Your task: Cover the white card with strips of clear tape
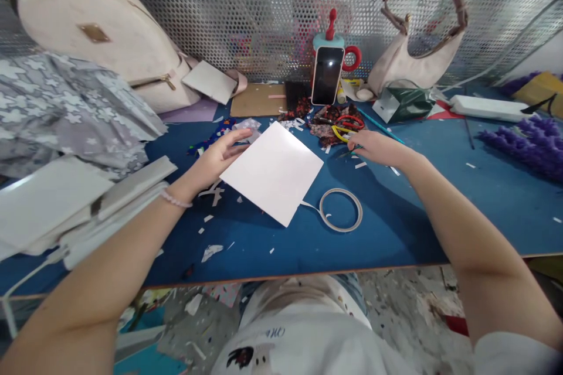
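My left hand (222, 155) grips a white square board (275, 173) by its left side, some fingers hidden behind it. The board is tilted above the blue table. From its lower right edge a white strip runs to a roll of tape (341, 210) lying flat. My right hand (373, 147) is closed at the fingertips on a small thin-bladed tool (343, 154) with a teal part, mostly covered by the fingers. Just beyond that hand lie yellow-handled scissors (339, 133) and a red-handled tool (353, 122) on dark patterned scraps (323, 126).
A phone (328, 76) leans on a cup with a red handle at the back. Bags (97, 29) and white boards (48, 202) crowd the left. A handbag (411, 61), white power strip (492, 108) and purple fuzzy stems (530, 143) are right. Paper scraps (213, 252) litter the table.
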Available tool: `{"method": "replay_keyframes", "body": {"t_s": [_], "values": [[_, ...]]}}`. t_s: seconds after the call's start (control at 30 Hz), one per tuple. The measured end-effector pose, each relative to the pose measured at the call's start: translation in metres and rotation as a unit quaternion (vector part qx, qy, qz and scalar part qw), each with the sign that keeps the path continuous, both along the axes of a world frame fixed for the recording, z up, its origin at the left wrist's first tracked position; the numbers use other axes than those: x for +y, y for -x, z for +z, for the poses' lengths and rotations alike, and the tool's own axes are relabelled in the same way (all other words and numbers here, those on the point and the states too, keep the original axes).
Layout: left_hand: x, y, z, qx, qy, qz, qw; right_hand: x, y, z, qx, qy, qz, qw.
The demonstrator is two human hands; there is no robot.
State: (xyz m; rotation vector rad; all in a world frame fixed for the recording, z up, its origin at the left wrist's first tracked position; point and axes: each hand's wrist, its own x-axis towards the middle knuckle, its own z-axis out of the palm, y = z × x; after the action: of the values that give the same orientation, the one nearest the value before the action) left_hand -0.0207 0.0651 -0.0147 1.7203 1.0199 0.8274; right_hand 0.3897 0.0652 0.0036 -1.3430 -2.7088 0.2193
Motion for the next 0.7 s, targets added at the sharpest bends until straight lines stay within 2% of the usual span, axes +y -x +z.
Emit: {"method": "replay_keyframes", "body": {"t_s": [0.13,0.23,0.37,0.5,0.53,0.63,0.7], "values": [[0.004,0.001,-0.005,0.042,0.057,0.011,0.997,-0.01,0.012,0.004,0.008,-0.004,-0.004,1.0],[0.005,0.002,-0.008,0.076,0.053,-0.009,0.996,-0.022,0.029,0.007,0.014,0.001,0.02,1.0],[0.002,-0.002,-0.009,0.128,-0.017,-0.019,0.991,-0.039,0.055,0.008,0.031,-0.004,0.123,0.992],[-0.014,-0.013,-0.001,0.178,-0.122,-0.026,0.976,-0.051,0.074,0.008,0.0,-0.034,0.237,0.971],[-0.019,-0.016,0.001,0.193,-0.157,-0.052,0.967,-0.052,0.077,0.008,-0.008,-0.045,0.251,0.967],[-0.037,-0.028,0.005,0.248,-0.305,-0.175,0.903,-0.056,0.083,0.006,-0.019,-0.09,0.266,0.96],[-0.046,-0.035,0.002,0.259,-0.354,-0.232,0.868,-0.058,0.085,0.005,-0.019,-0.125,0.271,0.954]]}}
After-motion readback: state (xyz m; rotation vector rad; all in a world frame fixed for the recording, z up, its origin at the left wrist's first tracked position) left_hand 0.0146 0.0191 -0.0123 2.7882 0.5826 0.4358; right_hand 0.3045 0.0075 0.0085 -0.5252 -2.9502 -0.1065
